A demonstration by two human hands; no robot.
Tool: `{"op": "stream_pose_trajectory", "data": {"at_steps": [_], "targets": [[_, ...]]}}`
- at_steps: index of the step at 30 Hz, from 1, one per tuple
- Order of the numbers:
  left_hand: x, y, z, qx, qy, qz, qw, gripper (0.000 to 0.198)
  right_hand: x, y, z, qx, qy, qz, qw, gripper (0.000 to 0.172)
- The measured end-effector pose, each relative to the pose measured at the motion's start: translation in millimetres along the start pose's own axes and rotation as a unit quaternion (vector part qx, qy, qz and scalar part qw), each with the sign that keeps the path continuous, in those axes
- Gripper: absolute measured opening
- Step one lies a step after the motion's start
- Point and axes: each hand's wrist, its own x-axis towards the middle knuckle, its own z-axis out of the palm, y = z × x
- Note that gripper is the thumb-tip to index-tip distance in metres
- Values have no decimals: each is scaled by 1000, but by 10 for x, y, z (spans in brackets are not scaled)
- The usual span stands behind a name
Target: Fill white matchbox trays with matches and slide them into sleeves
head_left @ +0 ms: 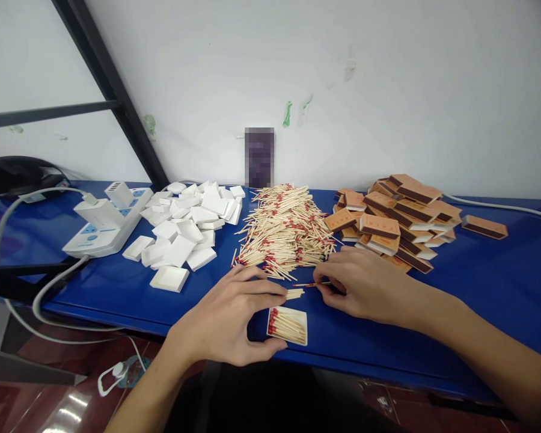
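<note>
My left hand (pixel 234 313) curves around the left side of a white matchbox tray (pixel 307 331), with the thumb by its lower left corner. Red-tipped matches (pixel 288 328) lie inside that tray, heads to the left. Just above it, a few matches (pixel 295 294) stick out from under my left fingertips; the fingers and thumb are spread apart. My right hand (pixel 356 282) pinches matches (pixel 304 284) low over the blue table, their red heads pointing left. Behind both hands rises a large heap of loose matches (pixel 286 228).
Empty white trays (pixel 178 249) are piled at the left, orange-brown matchbox sleeves (pixel 383 225) at the right. A power strip (pixel 103 231) with chargers and cables lies far left. A dark pixelated rectangle (pixel 259 156) stands against the wall. The blue table's front edge (pixel 365 370) runs close below my hands.
</note>
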Motion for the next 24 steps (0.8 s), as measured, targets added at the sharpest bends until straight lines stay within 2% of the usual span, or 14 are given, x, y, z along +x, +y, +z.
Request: {"op": "stream_pose_trajectory", "data": {"at_steps": [8, 12, 13, 16, 17, 20, 24], "targets": [[0, -1, -1, -4, -3, 9, 1000, 48, 35, -35, 78, 9, 19, -60, 998, 16], [-4, 18, -31, -6, 31, 11, 999, 54, 53, -48, 99, 18, 22, -73, 997, 15], [-5, 24, -40, -6, 49, 8, 999, 50, 53, -48, 98, 19, 25, -73, 997, 15], [3, 40, -65, 22, 105, -24, 994, 19, 45, -53, 81, 24, 36, -74, 996, 15], [9, 43, -69, 35, 116, -34, 992, 16, 41, -55, 74, 24, 43, -74, 996, 14], [30, 40, -62, 47, 110, -37, 992, 27, 29, -58, 59, 17, 50, -63, 997, 11], [33, 17, -21, 21, 88, -28, 995, 18, 26, -49, 72, 3, 35, -46, 998, 11]]}}
